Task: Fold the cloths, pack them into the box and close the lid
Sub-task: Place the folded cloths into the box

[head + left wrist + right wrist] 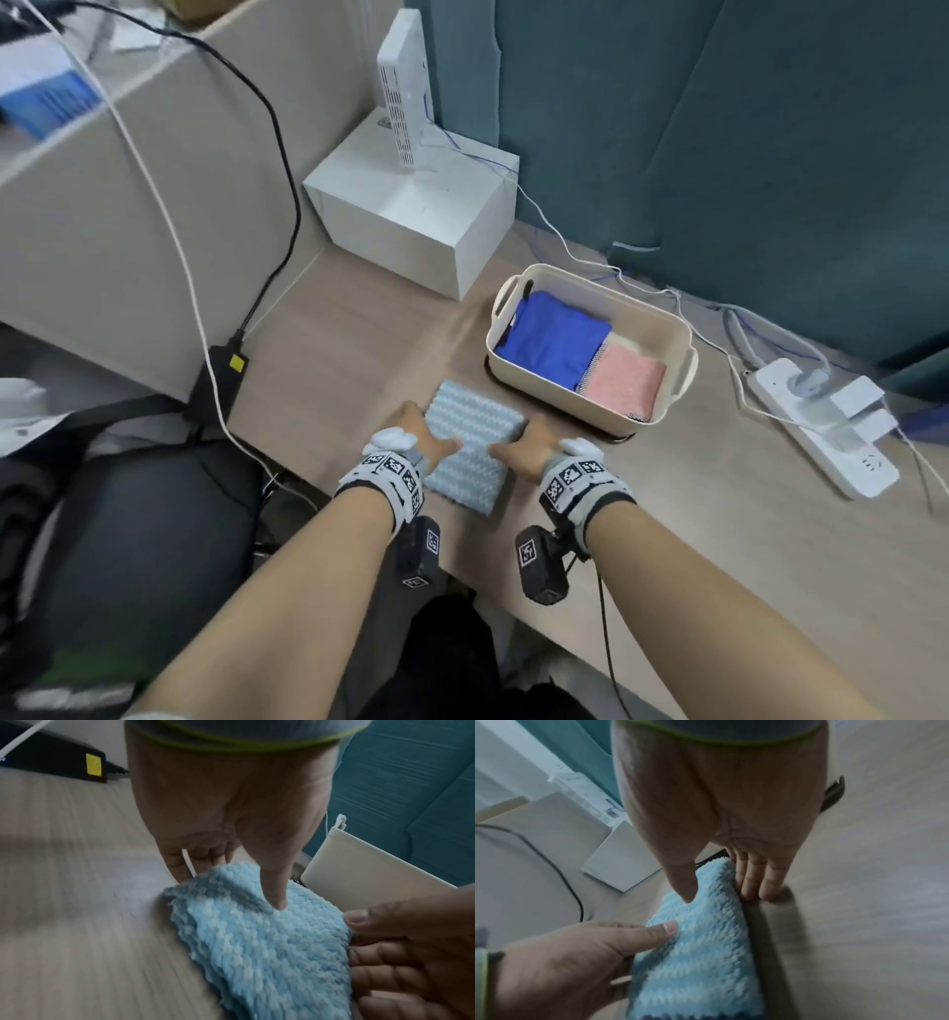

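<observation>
A folded light blue fluffy cloth (470, 437) (257, 943) (700, 953) lies on the wooden table, just in front of the cream box (554, 406). My left hand (426, 437) (232, 886) grips its left edge, with the thumb on top and the fingers down at the side. My right hand (529, 447) (722, 896) holds the right edge the same way, fingers along the side. The box stands open, with a folded blue cloth (554, 339) and a folded pink cloth (624, 385) inside. A dark flat piece shows under the box; I see no lid clearly.
A white cube (411, 216) with an upright router (405, 87) stands behind on the left. A power strip (821, 426) with cables lies to the right of the box. A black adapter (215, 380) sits at the table's left edge. A teal curtain (719, 128) hangs behind.
</observation>
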`<state>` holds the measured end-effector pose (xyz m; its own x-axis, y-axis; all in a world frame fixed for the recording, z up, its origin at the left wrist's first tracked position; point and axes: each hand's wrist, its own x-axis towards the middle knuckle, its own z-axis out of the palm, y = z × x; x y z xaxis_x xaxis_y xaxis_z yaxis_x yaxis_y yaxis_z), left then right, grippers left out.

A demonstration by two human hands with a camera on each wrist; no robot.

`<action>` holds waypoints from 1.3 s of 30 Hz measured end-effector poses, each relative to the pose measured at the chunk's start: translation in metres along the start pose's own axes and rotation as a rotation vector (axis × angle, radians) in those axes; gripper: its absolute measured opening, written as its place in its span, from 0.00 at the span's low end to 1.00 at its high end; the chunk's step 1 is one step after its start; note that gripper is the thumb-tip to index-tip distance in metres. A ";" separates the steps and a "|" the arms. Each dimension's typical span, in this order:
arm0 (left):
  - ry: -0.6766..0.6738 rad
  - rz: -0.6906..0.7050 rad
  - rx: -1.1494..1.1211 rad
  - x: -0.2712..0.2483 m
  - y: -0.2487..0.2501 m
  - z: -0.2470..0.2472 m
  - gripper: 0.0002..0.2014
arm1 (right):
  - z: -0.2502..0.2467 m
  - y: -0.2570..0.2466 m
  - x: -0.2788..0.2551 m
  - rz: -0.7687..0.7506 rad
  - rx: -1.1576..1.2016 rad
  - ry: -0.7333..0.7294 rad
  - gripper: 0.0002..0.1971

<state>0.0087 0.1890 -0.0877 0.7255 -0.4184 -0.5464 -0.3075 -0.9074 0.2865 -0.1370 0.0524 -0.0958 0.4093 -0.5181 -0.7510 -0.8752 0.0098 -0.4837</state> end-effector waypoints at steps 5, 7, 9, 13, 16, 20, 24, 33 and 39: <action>-0.045 0.003 0.000 -0.002 0.008 0.005 0.28 | 0.017 -0.006 0.009 0.016 0.212 -0.060 0.38; -0.094 0.036 -0.044 -0.001 0.008 0.008 0.24 | 0.020 -0.007 0.005 0.000 0.231 -0.095 0.32; -0.126 0.062 -0.047 -0.002 0.006 0.007 0.25 | 0.022 -0.006 0.000 -0.059 0.213 -0.086 0.28; -0.086 0.144 -0.223 -0.025 0.015 -0.012 0.22 | 0.006 -0.014 -0.022 -0.177 0.151 -0.074 0.22; -0.054 0.240 -0.312 -0.053 0.036 -0.038 0.17 | -0.029 -0.025 -0.055 -0.275 0.198 -0.020 0.19; -0.021 0.274 -0.452 -0.060 0.061 -0.058 0.29 | -0.080 -0.033 -0.080 -0.348 0.238 0.088 0.15; -0.020 0.324 -0.435 -0.040 0.101 -0.065 0.34 | -0.124 -0.033 -0.080 -0.375 0.207 0.220 0.21; 0.141 0.585 -0.251 -0.018 0.176 -0.085 0.29 | -0.172 -0.042 -0.041 -0.242 0.355 0.341 0.28; 0.012 0.658 0.206 0.022 0.193 -0.075 0.25 | -0.164 -0.039 0.003 -0.221 0.298 0.310 0.35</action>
<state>0.0112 0.0072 0.0146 0.3543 -0.8854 -0.3009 -0.7961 -0.4544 0.3996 -0.1440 -0.0900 -0.0056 0.4416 -0.7654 -0.4682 -0.6451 0.0919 -0.7586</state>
